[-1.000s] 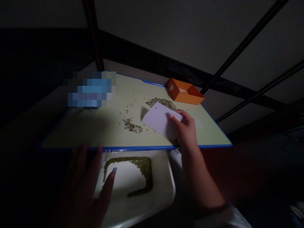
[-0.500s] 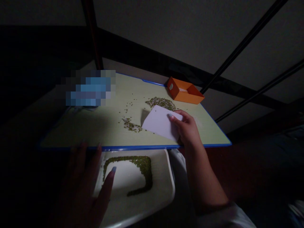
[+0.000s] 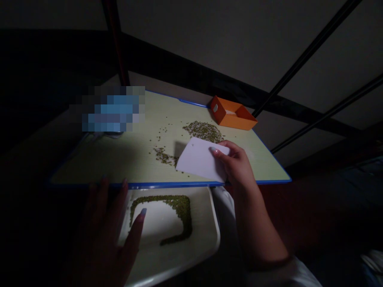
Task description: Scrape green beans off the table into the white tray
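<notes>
Right fingers pinching a white card over the seed-strewn table, left fingers spread by the basin.
I grip the white card [image 3: 199, 161] in my right hand [image 3: 239, 165], thumb on top, its far-left corner beside a small scatter of green seeds [image 3: 163, 156]; a larger patch of seeds [image 3: 205, 130] lies just beyond it on the blue-edged table [image 3: 131, 159]. My left hand [image 3: 110, 231] is open, thumb reaching over the white basin [image 3: 218, 231] below the table's near edge; in this dark I cannot tell whether I touch it. Seeds in the basin [image 3: 186, 217] lie in a bent band around a bare middle. The orange box [image 3: 239, 121] sits near the far right edge.
</notes>
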Demonstrator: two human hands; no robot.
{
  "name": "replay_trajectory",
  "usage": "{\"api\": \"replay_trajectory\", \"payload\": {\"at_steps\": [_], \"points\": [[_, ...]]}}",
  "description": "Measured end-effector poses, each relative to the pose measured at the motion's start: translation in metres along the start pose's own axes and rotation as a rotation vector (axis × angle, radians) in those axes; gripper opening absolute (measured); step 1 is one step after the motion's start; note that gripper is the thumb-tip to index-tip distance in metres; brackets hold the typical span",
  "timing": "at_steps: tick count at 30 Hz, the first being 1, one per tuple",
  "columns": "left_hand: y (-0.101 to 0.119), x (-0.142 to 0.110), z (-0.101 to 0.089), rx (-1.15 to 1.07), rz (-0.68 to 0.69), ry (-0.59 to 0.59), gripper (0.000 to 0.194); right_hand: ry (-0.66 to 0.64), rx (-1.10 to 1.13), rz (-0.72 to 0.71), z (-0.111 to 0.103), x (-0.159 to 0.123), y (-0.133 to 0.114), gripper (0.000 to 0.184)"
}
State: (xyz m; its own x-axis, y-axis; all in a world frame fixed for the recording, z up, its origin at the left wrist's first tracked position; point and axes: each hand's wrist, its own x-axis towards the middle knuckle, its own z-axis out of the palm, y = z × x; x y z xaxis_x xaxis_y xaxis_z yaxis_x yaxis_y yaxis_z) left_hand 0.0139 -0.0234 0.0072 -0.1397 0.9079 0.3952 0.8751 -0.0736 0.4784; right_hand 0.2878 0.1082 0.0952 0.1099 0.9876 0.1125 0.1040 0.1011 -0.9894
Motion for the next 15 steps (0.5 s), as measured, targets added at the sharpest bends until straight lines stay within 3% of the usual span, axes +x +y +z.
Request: {"api": "replay_trajectory", "payload": {"at_steps": [10, 15], "points": [[0.005, 0.002, -0.003, 0.031, -0.025, -0.039, 0.07, -0.172, 0.001, 0.016, 0.005, -0.014, -0.002, 0.026], [0.003, 0.001, -0.005, 0.09, -0.023, -0.055, 0.071, -0.025, 0.032, -0.058, -0.007, -0.011, -0.008, 0.022]]}}
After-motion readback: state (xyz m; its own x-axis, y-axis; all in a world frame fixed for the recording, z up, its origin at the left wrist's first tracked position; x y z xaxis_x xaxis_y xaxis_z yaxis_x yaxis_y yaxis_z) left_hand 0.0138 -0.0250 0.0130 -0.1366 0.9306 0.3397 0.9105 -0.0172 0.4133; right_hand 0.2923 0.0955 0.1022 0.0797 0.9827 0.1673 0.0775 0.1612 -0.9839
